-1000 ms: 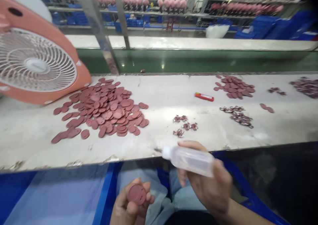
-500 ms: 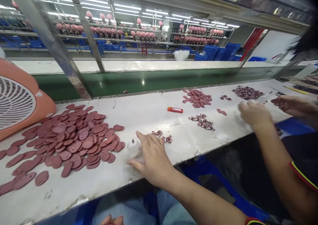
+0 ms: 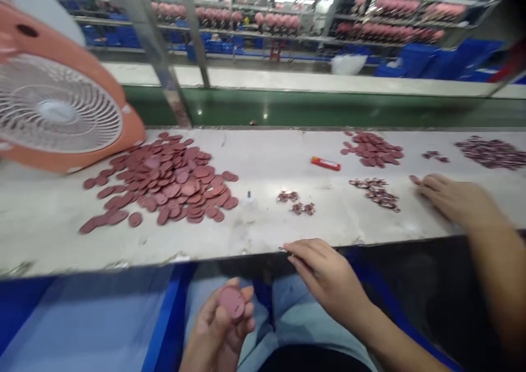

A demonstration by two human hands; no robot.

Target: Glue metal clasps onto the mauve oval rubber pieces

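My left hand (image 3: 224, 325) is over my lap, its fingers wrapped round a dull-red disc (image 3: 232, 302) with small slits in its face. Level with the table's front edge, my right hand (image 3: 322, 268) pinches a small dark piece (image 3: 284, 249), too small to make out clearly. Beyond it on the white table lie little clusters of shiny brownish bits (image 3: 303, 208). A small white bottle (image 3: 249, 207) with a dark tip stands to their left. Farther left spreads a large heap of dull-red oval discs (image 3: 181, 180).
An orange fan (image 3: 69, 106) stands at the left. A red stick-like packet (image 3: 326, 164) and a smaller disc pile (image 3: 376, 148) lie farther back. A co-worker's hand (image 3: 456, 199) works at the right beside brown bits (image 3: 376, 192). A blue bin (image 3: 90, 317) sits below the table.
My right hand has left the white bottle, drawn back to the table edge and now pinches a small piece. My left hand has risen into view with a disc. The view has turned.
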